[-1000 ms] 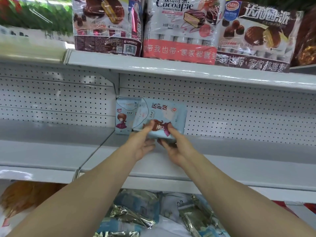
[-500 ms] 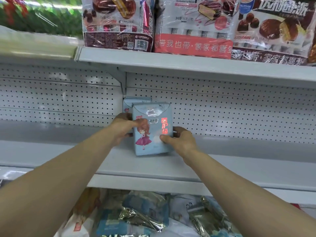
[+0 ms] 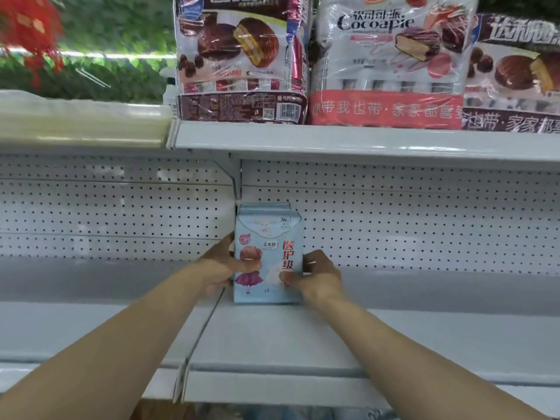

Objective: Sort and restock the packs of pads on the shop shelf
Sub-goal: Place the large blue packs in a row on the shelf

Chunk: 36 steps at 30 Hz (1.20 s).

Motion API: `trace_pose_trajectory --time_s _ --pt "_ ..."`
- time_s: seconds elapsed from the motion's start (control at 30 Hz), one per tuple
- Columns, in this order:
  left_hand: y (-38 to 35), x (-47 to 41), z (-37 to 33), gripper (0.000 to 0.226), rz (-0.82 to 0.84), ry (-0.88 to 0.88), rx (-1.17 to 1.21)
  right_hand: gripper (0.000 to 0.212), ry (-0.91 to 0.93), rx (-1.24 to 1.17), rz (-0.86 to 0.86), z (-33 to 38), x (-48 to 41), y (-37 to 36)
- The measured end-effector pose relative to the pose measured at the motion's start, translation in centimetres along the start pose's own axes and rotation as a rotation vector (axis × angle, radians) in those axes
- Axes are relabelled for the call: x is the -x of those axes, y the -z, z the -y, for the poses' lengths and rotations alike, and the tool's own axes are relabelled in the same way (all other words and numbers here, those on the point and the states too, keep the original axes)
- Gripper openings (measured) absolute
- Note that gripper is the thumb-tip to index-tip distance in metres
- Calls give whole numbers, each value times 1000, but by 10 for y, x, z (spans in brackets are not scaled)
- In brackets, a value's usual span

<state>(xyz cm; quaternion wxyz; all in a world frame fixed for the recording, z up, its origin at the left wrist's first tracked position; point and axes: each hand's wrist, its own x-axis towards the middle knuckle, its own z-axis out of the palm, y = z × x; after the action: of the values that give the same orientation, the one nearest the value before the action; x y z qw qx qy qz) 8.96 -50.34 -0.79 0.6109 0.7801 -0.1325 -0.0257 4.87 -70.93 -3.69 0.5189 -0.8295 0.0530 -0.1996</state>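
Head view: a pale blue pack of pads (image 3: 268, 262) stands upright on the grey shelf (image 3: 303, 338), face out and set back close to the white pegboard panel (image 3: 424, 213); its front carries a cartoon girl in a purple skirt and red Chinese characters down the right side. Directly behind it stands a second pack (image 3: 263, 206) of the same blue. Only its top edge shows above the one in front, so I cannot tell whether the two touch.

Both hands are clamped on the pack of pads, one at each side. The left hand (image 3: 216, 269) wraps the left edge with its thumb laid across the printed face near the girl's head; the right hand (image 3: 318, 275) holds the right edge, thumb pressed on the lower right of the face, the other fingers curled round the side and out of sight. Both bare forearms reach in from the bottom corners.

The pack's base appears to rest on the shelf just right of the seam (image 3: 198, 338) where two shelf boards meet; above it a white bracket (image 3: 228, 174) sits under the upper shelf (image 3: 333, 140).

On that upper shelf three large bags of chocolate pies stand side by side: a dark-trimmed bag (image 3: 242, 65) on the left; a white Cocoapie bag (image 3: 388, 65) with a red band just beside it; a third bag (image 3: 515, 74) cut off by the right edge. At the far upper left are green foliage (image 3: 115, 62) and a red hanging ornament (image 3: 30, 28) — both blurred.
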Motion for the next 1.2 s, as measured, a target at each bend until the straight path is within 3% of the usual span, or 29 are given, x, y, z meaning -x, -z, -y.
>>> trace_pose_trajectory --time_s 0.17,0.3,0.47,0.7,1.0,1.2 --pt "13 -32 24 69 37 -16 -109 45 -20 71 3 7 -17 -15" --pt "16 -48 41 92 56 -42 -81 47 -24 102 -18 7 -27 -28" --pt "18 -49 45 82 51 -94 -94 48 -26 108 -26 4 -32 -33" --pt "11 -44 43 50 1 -106 -123 46 -51 88 -26 5 -30 -32" --pt "1 -41 43 45 -88 -68 -150 45 -83 105 -33 7 -28 -35" --pt "-8 -36 37 39 -227 6 -341 47 -96 189 -4 14 -23 -29"
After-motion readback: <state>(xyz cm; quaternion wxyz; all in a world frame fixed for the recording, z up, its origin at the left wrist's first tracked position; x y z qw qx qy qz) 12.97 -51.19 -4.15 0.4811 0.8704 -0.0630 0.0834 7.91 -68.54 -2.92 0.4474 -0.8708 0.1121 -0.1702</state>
